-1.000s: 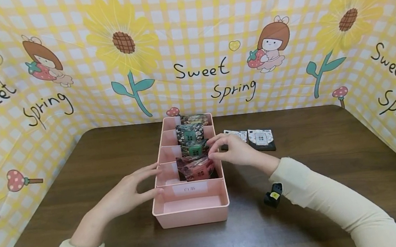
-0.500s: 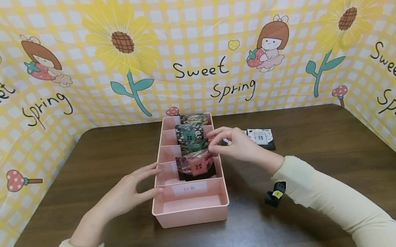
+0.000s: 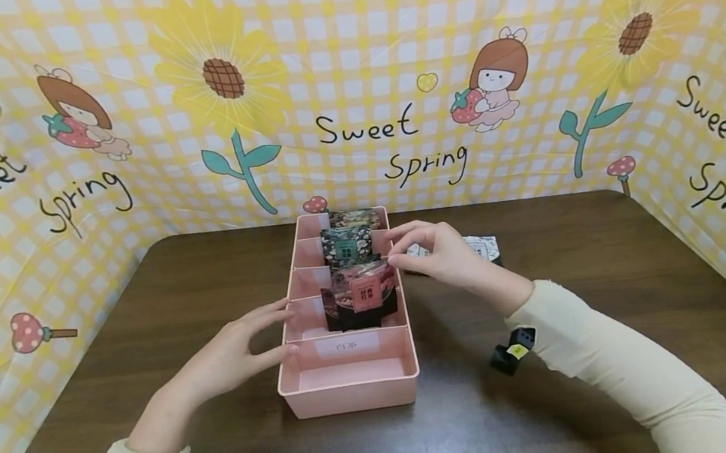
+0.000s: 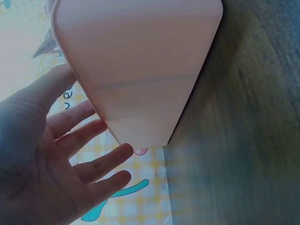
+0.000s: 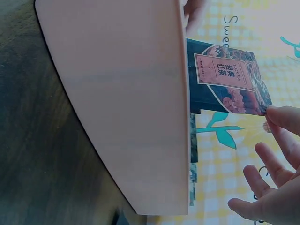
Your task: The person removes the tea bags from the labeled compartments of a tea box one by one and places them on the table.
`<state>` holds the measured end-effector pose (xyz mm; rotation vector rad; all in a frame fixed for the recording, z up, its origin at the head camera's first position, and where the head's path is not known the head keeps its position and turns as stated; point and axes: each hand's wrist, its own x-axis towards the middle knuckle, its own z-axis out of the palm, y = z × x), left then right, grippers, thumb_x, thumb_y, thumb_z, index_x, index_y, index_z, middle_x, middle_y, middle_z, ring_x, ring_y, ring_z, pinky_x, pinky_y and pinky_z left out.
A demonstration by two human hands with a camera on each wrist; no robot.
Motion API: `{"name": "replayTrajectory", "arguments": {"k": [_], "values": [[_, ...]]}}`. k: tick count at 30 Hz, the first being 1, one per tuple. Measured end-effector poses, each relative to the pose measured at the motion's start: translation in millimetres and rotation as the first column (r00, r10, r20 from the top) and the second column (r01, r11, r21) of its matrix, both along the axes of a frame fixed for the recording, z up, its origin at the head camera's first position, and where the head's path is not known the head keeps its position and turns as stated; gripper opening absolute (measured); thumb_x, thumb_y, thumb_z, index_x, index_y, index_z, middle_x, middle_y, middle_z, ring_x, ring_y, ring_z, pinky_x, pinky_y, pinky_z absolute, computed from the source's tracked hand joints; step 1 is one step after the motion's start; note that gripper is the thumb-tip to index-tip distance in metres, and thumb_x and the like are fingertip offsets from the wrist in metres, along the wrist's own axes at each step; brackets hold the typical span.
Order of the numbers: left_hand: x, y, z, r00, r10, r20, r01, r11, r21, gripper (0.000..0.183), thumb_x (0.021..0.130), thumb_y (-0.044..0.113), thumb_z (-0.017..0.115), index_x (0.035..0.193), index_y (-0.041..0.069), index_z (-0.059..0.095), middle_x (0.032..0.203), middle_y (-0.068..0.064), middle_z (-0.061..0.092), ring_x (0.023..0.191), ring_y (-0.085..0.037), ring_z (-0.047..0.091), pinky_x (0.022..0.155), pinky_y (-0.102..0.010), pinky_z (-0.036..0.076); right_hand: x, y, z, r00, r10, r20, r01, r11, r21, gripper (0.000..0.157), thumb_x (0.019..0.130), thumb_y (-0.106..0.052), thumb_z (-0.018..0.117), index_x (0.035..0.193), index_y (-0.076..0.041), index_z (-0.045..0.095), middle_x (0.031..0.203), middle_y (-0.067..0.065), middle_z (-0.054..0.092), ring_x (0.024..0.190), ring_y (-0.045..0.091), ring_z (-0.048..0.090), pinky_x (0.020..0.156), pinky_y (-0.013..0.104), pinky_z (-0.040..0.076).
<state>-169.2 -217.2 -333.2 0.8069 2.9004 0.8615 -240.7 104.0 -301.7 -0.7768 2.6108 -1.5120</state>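
A long pink divided box (image 3: 357,399) stands on the table. My right hand (image 3: 451,257) pinches the upper corner of a red-and-black tea sachet (image 3: 367,294), labelled black tea, between thumb and index finger. In the right wrist view this sachet (image 5: 227,77) sticks up above the box's rim, its lower end hidden behind the wall. Another dark sachet (image 3: 329,310) shows behind it in the same compartment. My left hand (image 3: 219,357) rests its thumb and fingertips on the box's left rim, fingers loosely spread; the left wrist view shows this hand (image 4: 42,154) too.
Green-and-black sachets (image 3: 346,245) stand in compartments farther back. The nearest compartment's divider carries a white label (image 3: 348,345). White-and-black sachets (image 3: 483,248) lie on the table (image 3: 588,289) right of the box, partly behind my right hand. A yellow checked cloth (image 3: 344,70) hangs behind.
My right hand has lifted the red sachet and shifted slightly up and to the right, so the sachet stands higher in its compartment. My left hand has stayed on the rim.
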Motion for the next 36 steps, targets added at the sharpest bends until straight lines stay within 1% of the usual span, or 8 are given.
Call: {"name": "replayTrajectory", "arguments": {"k": [3, 6, 12, 16, 19, 24, 31, 36], "values": [[-0.3, 0, -0.4, 1.0, 0.0, -0.002, 0.0, 1.0, 0.001, 0.052, 0.086, 0.038, 0.065, 0.128, 0.01, 0.056, 0.143, -0.015, 0.045, 0.13, -0.035, 0.044, 0.102, -0.053, 0.039, 1.6, 3, 4.1, 1.0, -0.001, 0.013, 0.002, 0.999, -0.044, 0.015, 0.087, -0.015, 0.066, 0.093, -0.003, 0.071, 0.128, 0.012, 0.058, 0.129, 0.026, 0.045, 0.113, 0.05, 0.028], [-0.4, 1, -0.7, 1.0, 0.002, -0.006, -0.002, 1.0, -0.003, 0.052, 0.086, 0.038, 0.065, 0.128, 0.01, 0.057, 0.143, -0.015, 0.046, 0.13, -0.035, 0.044, 0.103, -0.053, 0.039, 2.9, 7, 8.1, 1.0, -0.005, 0.029, 0.007, 0.997, -0.077, 0.015, 0.087, -0.014, 0.065, 0.093, -0.001, 0.07, 0.127, 0.013, 0.058, 0.13, 0.026, 0.044, 0.115, 0.049, 0.026], [0.0, 0, -0.4, 1.0, 0.007, -0.004, -0.007, 1.0, -0.009, 0.051, 0.086, 0.038, 0.065, 0.127, 0.009, 0.057, 0.142, -0.015, 0.045, 0.13, -0.036, 0.043, 0.103, -0.053, 0.038, 2.0, 15, 12.9, 0.999, -0.012, 0.037, 0.015, 0.996, -0.088, 0.018, 0.088, -0.014, 0.064, 0.097, 0.001, 0.068, 0.13, 0.015, 0.056, 0.128, 0.028, 0.046, 0.111, 0.049, 0.032], [0.4, 0, 0.3, 1.0, 0.014, 0.006, -0.014, 1.0, -0.015, 0.052, 0.086, 0.039, 0.065, 0.127, 0.009, 0.057, 0.143, -0.015, 0.045, 0.131, -0.036, 0.043, 0.103, -0.054, 0.038, 2.2, 20, 15.9, 0.998, -0.03, 0.059, 0.036, 0.995, -0.097, 0.019, 0.089, -0.014, 0.062, 0.098, 0.003, 0.066, 0.13, 0.014, 0.056, 0.127, 0.031, 0.049, 0.108, 0.049, 0.037], [0.5, 0, 0.7, 1.0, 0.013, 0.012, -0.013, 1.0, -0.014, 0.053, 0.086, 0.04, 0.065, 0.128, 0.009, 0.056, 0.143, -0.016, 0.045, 0.131, -0.036, 0.043, 0.102, -0.054, 0.039, 2.2, 23, 17.9, 0.996, -0.054, 0.078, 0.061, 0.993, -0.1, 0.02, 0.091, -0.015, 0.061, 0.097, 0.003, 0.064, 0.131, 0.015, 0.055, 0.127, 0.029, 0.048, 0.109, 0.048, 0.036], [0.5, 0, 1.1, 1.0, 0.006, 0.014, -0.006, 1.0, -0.013, 0.054, 0.086, 0.039, 0.065, 0.129, 0.008, 0.055, 0.143, -0.016, 0.044, 0.131, -0.036, 0.043, 0.102, -0.053, 0.04, 1.8, 29, 20.4, 0.992, -0.08, 0.095, 0.089, 0.991, -0.099, 0.022, 0.093, -0.019, 0.058, 0.098, 0.002, 0.061, 0.133, 0.015, 0.053, 0.13, 0.028, 0.045, 0.113, 0.049, 0.03], [0.4, 0, 0.8, 1.0, 0.0, 0.01, 0.0, 1.0, -0.01, 0.053, 0.086, 0.038, 0.064, 0.129, 0.008, 0.055, 0.144, -0.015, 0.044, 0.131, -0.036, 0.042, 0.102, -0.053, 0.039, 2.3, 38, 23.3, 0.987, -0.101, 0.127, 0.114, 0.988, -0.104, 0.024, 0.095, -0.021, 0.055, 0.102, 0.002, 0.058, 0.134, 0.014, 0.051, 0.129, 0.03, 0.046, 0.11, 0.048, 0.034], [0.5, 0, 1.0, 1.0, -0.002, 0.005, 0.003, 1.0, -0.009, 0.052, 0.087, 0.037, 0.065, 0.129, 0.008, 0.055, 0.144, -0.014, 0.044, 0.131, -0.035, 0.043, 0.102, -0.053, 0.039, 2.2, 44, 25.9, 0.982, -0.133, 0.132, 0.145, 0.985, -0.089, 0.026, 0.095, -0.022, 0.054, 0.104, 0.002, 0.057, 0.135, 0.015, 0.051, 0.127, 0.029, 0.048, 0.109, 0.046, 0.036]]}}
